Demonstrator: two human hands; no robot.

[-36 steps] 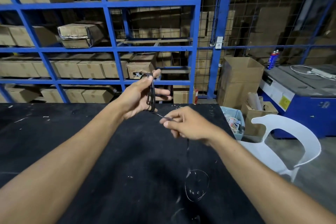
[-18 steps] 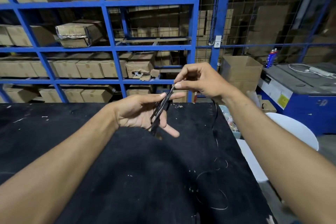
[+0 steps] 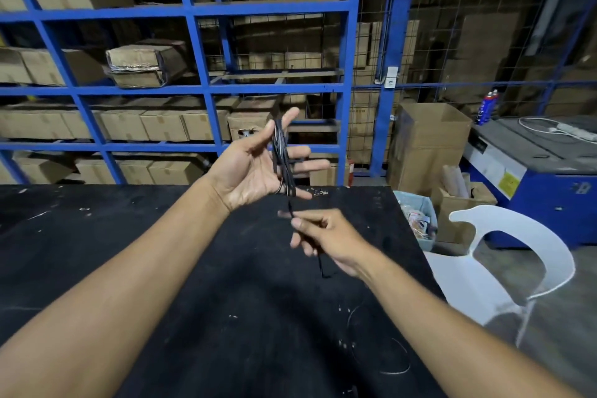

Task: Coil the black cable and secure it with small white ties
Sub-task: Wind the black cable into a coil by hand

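The black cable (image 3: 281, 155) is wound in long loops around my left hand (image 3: 255, 168), from the raised thumb down to the little finger, with the other fingers spread. My left hand is held up above the far part of the black table (image 3: 145, 268). Just below it my right hand (image 3: 326, 234) pinches the free run of the cable between thumb and forefinger. From that hand the cable drops to the table, where its loose tail (image 3: 392, 362) curls near the right edge. No white ties are visible.
A white plastic chair (image 3: 513, 265) stands right of the table. A light blue bin (image 3: 416, 220) and open cardboard boxes (image 3: 429, 139) lie beyond the table's right corner. A blue rack (image 3: 200, 87) with cartons rises behind the table. A blue machine (image 3: 533, 168) is at far right.
My right hand has come down from above my left hand to below it, laying another loop of cable. My left hand has risen and opened its fingers wider.
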